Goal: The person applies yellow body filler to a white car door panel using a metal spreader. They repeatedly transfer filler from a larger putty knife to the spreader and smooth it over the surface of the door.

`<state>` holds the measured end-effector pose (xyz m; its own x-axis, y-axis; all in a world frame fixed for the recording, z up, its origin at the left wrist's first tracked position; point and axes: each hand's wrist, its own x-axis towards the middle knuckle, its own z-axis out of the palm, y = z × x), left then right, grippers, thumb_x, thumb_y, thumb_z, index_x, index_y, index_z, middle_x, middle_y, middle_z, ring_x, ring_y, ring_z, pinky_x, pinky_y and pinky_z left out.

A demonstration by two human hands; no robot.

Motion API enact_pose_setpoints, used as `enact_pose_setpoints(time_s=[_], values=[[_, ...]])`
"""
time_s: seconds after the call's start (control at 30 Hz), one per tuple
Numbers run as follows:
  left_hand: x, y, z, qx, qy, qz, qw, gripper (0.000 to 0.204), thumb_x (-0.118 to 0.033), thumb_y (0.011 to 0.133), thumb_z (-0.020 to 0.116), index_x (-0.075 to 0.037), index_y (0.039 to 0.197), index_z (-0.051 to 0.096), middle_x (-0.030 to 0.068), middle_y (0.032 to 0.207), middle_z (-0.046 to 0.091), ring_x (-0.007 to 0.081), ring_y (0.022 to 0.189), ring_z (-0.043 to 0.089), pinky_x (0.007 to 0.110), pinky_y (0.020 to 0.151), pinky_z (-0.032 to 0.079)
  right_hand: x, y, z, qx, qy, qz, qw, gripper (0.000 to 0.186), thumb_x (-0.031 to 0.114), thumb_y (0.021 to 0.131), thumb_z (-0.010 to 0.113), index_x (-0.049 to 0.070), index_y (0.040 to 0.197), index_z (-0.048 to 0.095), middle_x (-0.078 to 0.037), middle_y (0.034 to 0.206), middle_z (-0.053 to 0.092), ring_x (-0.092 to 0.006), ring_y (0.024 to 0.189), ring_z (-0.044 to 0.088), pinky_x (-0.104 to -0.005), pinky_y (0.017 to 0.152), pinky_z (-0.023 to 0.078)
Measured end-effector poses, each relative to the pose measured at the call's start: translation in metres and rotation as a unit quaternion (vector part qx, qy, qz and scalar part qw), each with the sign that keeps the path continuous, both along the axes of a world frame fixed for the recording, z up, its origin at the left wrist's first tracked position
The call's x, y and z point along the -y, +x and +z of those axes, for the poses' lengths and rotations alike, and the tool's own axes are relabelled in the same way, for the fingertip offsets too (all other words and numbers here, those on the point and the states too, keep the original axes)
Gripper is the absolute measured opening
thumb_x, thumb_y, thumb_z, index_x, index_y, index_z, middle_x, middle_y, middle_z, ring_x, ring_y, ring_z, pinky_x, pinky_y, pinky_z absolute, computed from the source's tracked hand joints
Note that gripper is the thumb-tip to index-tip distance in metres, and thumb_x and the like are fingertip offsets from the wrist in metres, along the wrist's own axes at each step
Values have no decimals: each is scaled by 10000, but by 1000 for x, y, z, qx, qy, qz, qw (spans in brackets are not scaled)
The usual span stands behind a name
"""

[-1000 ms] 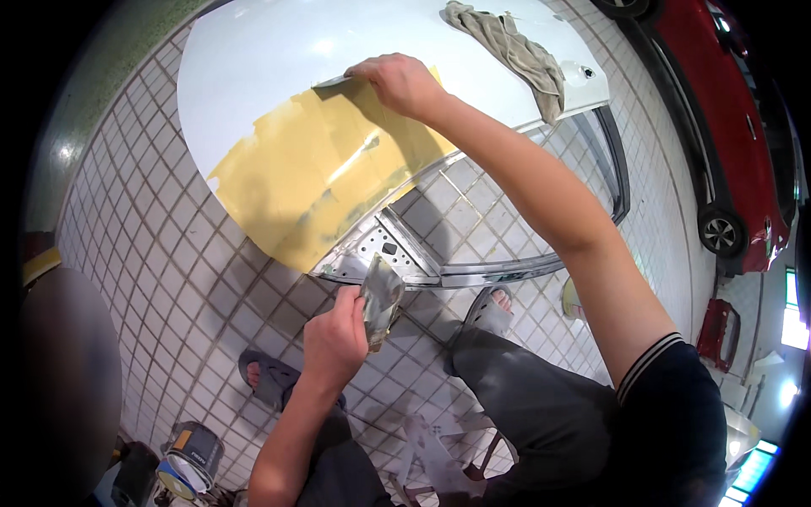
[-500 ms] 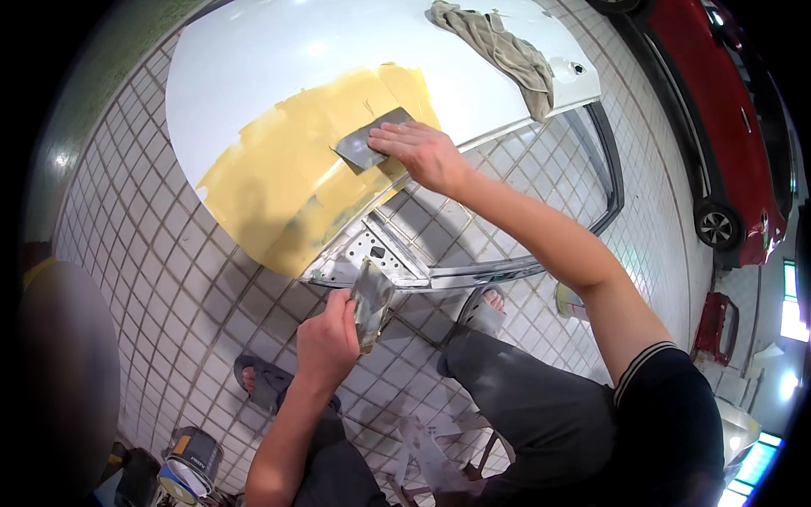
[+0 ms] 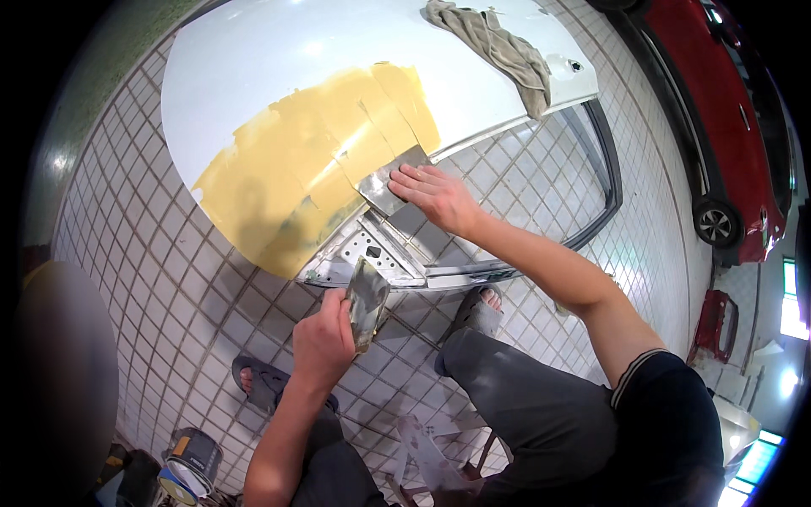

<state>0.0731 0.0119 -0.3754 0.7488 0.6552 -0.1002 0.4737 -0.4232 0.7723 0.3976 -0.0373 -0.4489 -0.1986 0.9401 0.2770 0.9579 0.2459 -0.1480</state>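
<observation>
With our right hand (image 3: 438, 199) we grip a grey spreader (image 3: 379, 188) at the near edge of a yellow coat (image 3: 283, 156); our left hand (image 3: 323, 345), closer to us, clasps a smeared plate (image 3: 369, 297). The white door (image 3: 236, 63) carrying that coat spreads ahead of both hands, and on it a rag (image 3: 498, 49) lies beyond our right hand, off to its right.

My short-sleeved shirt (image 3: 680, 422) is a very dark navy, its cuff (image 3: 629, 376) edged with thin pale stripes. I wear loose charcoal-grey trousers (image 3: 528, 393), creased along the leg. My grey slide sandals (image 3: 270, 386) leave my toes (image 3: 491, 297) showing. My left hand (image 3: 323, 345) and right hand (image 3: 441, 199) are bare, as are both forearms (image 3: 283, 431).
</observation>
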Motion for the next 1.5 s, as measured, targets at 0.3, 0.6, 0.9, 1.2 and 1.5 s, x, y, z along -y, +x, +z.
enact_pose_setpoints(time_s=[0.3, 0.6, 0.9, 1.2, 1.5], values=[[-6, -9, 2, 12, 16, 10, 1000, 110, -118, 979, 504, -78, 1051, 578, 192, 669, 627, 418, 628, 624, 507, 563, 472, -18, -11, 62, -60, 117, 2, 991, 331, 28, 858, 606, 82, 1175, 687, -87, 1168, 709, -266, 1097, 669, -402, 933, 518], [-20, -28, 11, 64, 2, 55, 996, 117, -114, 977, 510, -59, 1060, 572, 201, 675, 618, 425, 639, 618, 498, 558, 462, -198, -49, 90, -84, 74, 43, 993, 286, 60, 880, 594, 122, 1140, 697, -90, 1072, 720, -309, 975, 668, -409, 872, 532], [-26, -40, 10, 82, 4, 63, 995, 135, -97, 972, 524, -42, 1083, 579, 200, 677, 625, 412, 632, 628, 479, 545, 470, -247, -70, 69, 19, -8, -18, 1000, 373, 0, 851, 496, 122, 1143, 694, -84, 1034, 718, -313, 937, 663, -425, 843, 535], [-22, -36, 8, 66, 3, 52, 996, 118, -97, 969, 526, -55, 1066, 578, 200, 677, 627, 412, 641, 633, 482, 552, 477, -182, -65, 47, -76, 27, 37, 996, 357, 13, 859, 563, 109, 1177, 692, -57, 1202, 694, -278, 1116, 646, -394, 964, 514], [-20, -31, -8, 23, 4, 43, 999, 135, -137, 987, 505, -62, 1067, 583, 210, 712, 639, 429, 678, 637, 504, 575, 475, -108, -60, 32, -60, 45, 88, 993, 419, 26, 840, 578, 114, 1242, 653, -63, 1237, 681, -242, 1183, 627, -372, 1012, 493]])
